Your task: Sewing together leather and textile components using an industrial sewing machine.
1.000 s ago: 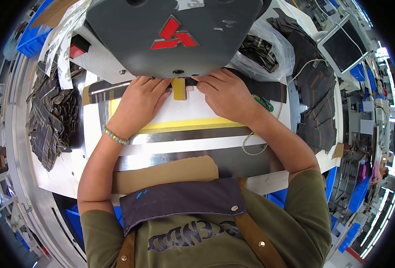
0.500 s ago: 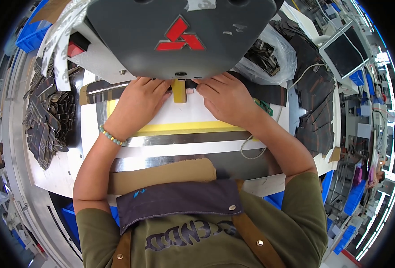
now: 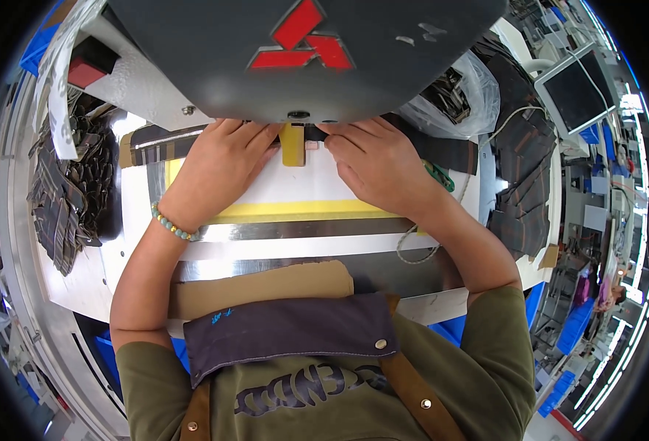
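Beneath the overhang of a dark grey machine (image 3: 324,88), my left hand (image 3: 210,173) and my right hand (image 3: 379,165) press on a dark plaid fabric strip with a zipper (image 3: 152,147), on either side of a yellow block (image 3: 292,145). Both hands have curled, closed fingers on the strip, their tips partly hidden at the machine's lower edge. A white work surface with yellow tape (image 3: 295,209) lies below them. A small green object (image 3: 440,175) shows just right of my right hand.
Piles of dark fabric pieces stand left (image 3: 71,198) and right (image 3: 523,191). A plastic bag of pieces (image 3: 478,103), a tilted screen (image 3: 574,92) and a looped cord (image 3: 420,257) are at the right. A brown pad (image 3: 262,283) lies along the front edge, above blue bins (image 3: 449,329).
My left hand and wrist have shifted left. My right hand sits slightly further right and lower. The machine appears larger as the view has moved. Both hands still rest on the strip.
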{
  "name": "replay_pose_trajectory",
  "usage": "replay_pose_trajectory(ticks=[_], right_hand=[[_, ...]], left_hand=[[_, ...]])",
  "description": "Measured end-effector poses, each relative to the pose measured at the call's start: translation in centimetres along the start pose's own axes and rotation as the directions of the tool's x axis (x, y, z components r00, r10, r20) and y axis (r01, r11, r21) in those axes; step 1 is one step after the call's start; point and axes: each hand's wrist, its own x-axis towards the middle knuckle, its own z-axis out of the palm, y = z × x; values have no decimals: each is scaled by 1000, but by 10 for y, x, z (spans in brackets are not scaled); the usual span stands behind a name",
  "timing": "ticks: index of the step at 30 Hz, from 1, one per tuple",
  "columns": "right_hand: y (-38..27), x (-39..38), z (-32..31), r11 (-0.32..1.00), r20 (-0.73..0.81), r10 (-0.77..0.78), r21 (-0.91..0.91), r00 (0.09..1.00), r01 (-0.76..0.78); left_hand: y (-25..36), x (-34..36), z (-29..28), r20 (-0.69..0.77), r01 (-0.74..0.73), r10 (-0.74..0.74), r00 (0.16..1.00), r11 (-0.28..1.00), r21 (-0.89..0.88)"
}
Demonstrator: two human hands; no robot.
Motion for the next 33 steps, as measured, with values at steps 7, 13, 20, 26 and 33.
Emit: replay_pose_trajectory(ticks=[7, 13, 20, 26, 33], right_hand=[[-2, 0, -2, 999, 1, 7, 35, 1000, -7], [-4, 3, -3, 998, -8, 23, 61, 1000, -22], [-8, 3, -5, 997, 1, 34, 68, 999, -34], [-9, 4, -6, 996, 0, 43, 75, 999, -43], [-8, 3, -7, 998, 45, 38, 51, 998, -41]], left_hand=[[2, 1, -2, 6, -21, 21, 1000, 999, 27], [2, 1, -2, -23, -55, 55, 998, 998, 29], [0, -1, -1, -39, -79, 80, 996, 996, 41], [-2, -3, 1, -38, -85, 87, 995, 995, 50], [-2, -3, 1, -23, -72, 73, 997, 996, 48]])
